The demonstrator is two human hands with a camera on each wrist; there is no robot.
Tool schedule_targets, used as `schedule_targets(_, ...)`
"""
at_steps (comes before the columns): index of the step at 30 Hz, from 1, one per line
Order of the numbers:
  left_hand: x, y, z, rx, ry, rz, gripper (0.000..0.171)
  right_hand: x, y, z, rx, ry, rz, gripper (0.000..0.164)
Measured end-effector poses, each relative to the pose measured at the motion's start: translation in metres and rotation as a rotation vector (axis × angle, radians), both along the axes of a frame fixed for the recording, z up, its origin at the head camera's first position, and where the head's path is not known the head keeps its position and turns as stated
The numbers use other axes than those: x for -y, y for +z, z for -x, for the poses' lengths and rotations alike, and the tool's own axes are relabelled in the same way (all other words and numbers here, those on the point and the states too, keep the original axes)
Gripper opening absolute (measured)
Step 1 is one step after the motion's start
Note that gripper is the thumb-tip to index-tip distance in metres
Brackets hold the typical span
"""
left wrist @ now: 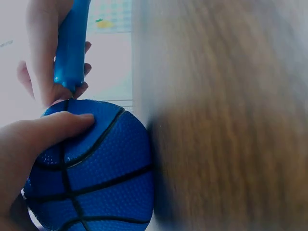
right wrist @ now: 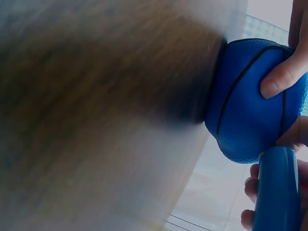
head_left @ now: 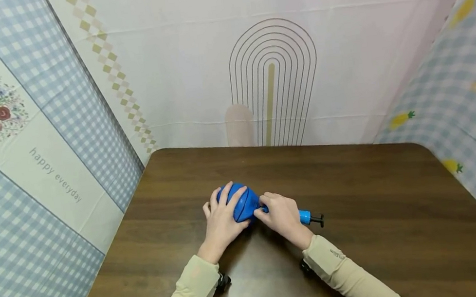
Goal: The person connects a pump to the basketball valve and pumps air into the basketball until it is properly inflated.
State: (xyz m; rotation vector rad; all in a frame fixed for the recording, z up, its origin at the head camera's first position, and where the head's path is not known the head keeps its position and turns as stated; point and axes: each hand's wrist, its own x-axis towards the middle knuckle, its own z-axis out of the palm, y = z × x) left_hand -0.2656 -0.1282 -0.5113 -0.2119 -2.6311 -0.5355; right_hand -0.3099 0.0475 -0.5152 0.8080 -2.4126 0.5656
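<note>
A small blue basketball (head_left: 246, 205) with black lines sits on the table, and in the right wrist view the ball (right wrist: 248, 103) looks somewhat misshapen near the pump. My left hand (head_left: 221, 225) grips it, fingers spread over the top and thumb (left wrist: 62, 129) on the near side. In my right hand (head_left: 284, 216) is a blue hand pump (head_left: 305, 217), held by the barrel (left wrist: 72, 45) close to its front end. Its black T-shaped handle (head_left: 318, 219) sticks out to the right. The pump's front end meets the ball; fingers partly hide the needle.
The brown wooden table (head_left: 356, 179) reaches to patterned cloths at the back and both sides. A white cloth (head_left: 194, 75) with arch prints hangs behind it. Dark wrist devices (head_left: 223, 282) sit at both cuffs.
</note>
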Motion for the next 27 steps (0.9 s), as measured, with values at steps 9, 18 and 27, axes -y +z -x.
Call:
schedule_targets(9,-0.004,0.001,-0.004,-0.020,0.014,-0.003,0.076,0.001,0.002,-0.008,0.040,-0.046,-0.036,0.031)
schedule_targets(18,-0.004,0.000,-0.003,0.005,0.014,-0.025,0.072,-0.004,-0.001,-0.012,0.054,-0.050,-0.030,0.034)
schedule_targets(27,0.002,0.018,0.006,0.094,-0.157,0.051,0.080,-0.007,-0.004,-0.012,0.023,-0.016,0.033,0.030)
